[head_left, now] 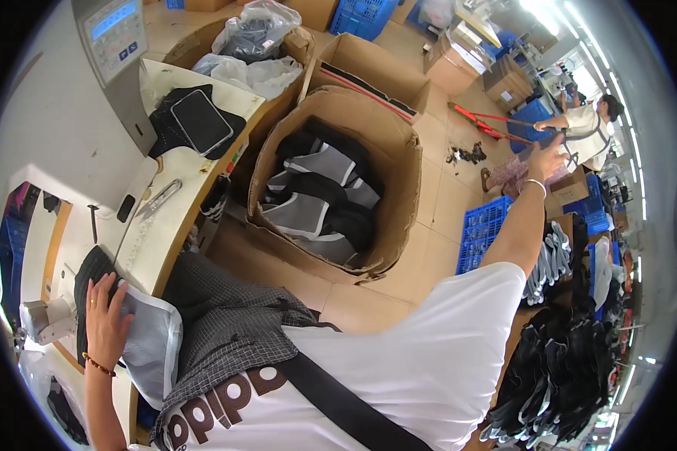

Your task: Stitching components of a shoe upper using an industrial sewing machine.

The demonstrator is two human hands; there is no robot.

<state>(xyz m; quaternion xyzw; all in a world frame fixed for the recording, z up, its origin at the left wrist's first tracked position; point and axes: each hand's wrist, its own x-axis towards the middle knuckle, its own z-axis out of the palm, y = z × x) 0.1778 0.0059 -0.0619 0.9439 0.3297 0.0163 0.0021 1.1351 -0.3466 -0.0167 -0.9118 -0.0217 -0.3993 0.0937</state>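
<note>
My left hand (107, 325) lies with its fingers spread flat over a sewn piece, a black ribbed band (90, 274) joined to a grey panel with pale edging (152, 338). The piece lies on the bed of a sewing machine (75, 128) and hangs over the table's edge towards my lap. Far out to the right, my right arm is stretched away from the machine. My right hand (547, 161) is raised with fingers apart; a dark patch by its fingertips is too small to make out. Nearest below it is a blue crate (483, 233).
A large cardboard box (410, 188) holds several black and grey sewn pieces. On the table lie a phone (202, 122), black fabric (169, 101) and thread snips (162, 197). Black pieces (553, 368) are heaped at the right. A person (587, 131) stands beyond my hand near a red-handled cart (478, 120).
</note>
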